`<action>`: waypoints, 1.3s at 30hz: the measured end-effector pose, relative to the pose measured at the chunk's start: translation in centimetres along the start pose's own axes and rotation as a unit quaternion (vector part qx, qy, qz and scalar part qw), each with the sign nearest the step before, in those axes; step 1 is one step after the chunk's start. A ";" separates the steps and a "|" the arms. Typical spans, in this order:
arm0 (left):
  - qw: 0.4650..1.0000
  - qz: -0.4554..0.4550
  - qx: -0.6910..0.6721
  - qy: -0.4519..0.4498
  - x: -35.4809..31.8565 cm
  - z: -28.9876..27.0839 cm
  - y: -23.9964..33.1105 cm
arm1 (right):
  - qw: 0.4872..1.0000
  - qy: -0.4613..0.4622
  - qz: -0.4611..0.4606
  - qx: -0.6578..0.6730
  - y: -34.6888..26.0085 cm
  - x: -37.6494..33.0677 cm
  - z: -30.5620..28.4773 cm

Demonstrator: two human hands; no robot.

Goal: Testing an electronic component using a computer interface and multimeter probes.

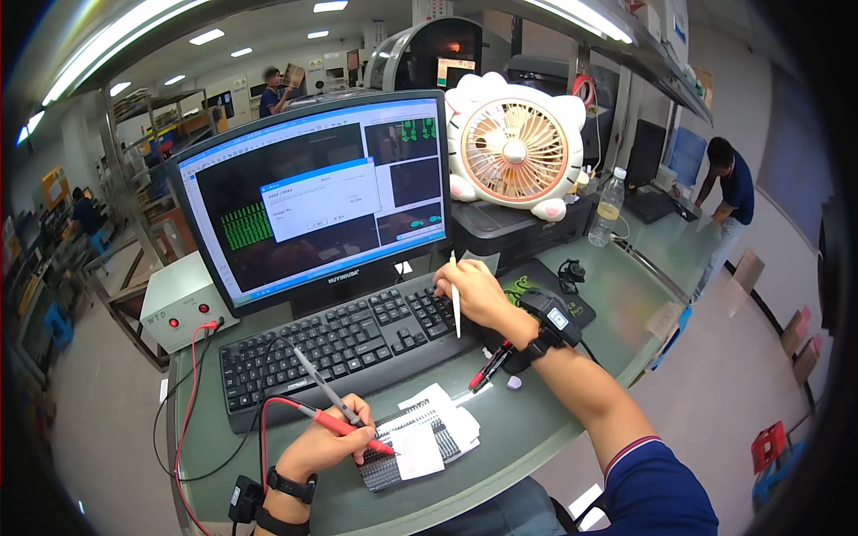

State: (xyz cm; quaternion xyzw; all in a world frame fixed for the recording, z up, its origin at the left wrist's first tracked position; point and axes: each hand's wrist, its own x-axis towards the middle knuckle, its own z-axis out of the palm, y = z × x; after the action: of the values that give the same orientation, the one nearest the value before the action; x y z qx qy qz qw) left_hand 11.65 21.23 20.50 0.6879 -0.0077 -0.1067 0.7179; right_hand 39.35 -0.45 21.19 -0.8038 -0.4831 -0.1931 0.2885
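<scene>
On the green counter (536,429) a monitor (313,196) is placed behind a black keyboard (357,344). The keyboard's right end is touched by the right hand (474,295), its grip closed on a white pen (455,299). A red probe (344,427) is gripped by the left hand (322,447) and set against a dark component strip (411,442).
</scene>
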 end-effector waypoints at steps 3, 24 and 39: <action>1.000 -0.009 0.011 0.009 -0.1 0.0 0.2 | 1.000 -0.003 -0.026 -0.002 -0.5 0.4 0.3; 1.000 -0.006 0.019 -0.012 0.2 -0.4 -0.4 | 0.995 0.041 0.038 -0.077 -2.6 -4.1 -2.2; 0.983 0.118 -0.037 0.136 -0.4 -0.5 0.9 | 0.990 0.135 0.027 -0.033 -1.8 -5.2 -2.5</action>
State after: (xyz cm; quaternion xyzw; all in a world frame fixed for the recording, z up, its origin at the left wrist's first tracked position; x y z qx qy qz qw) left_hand 11.49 21.77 21.37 0.6636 0.0125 0.0731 0.7444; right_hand 35.27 -4.89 20.54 -0.7922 -0.4107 -0.3079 0.3301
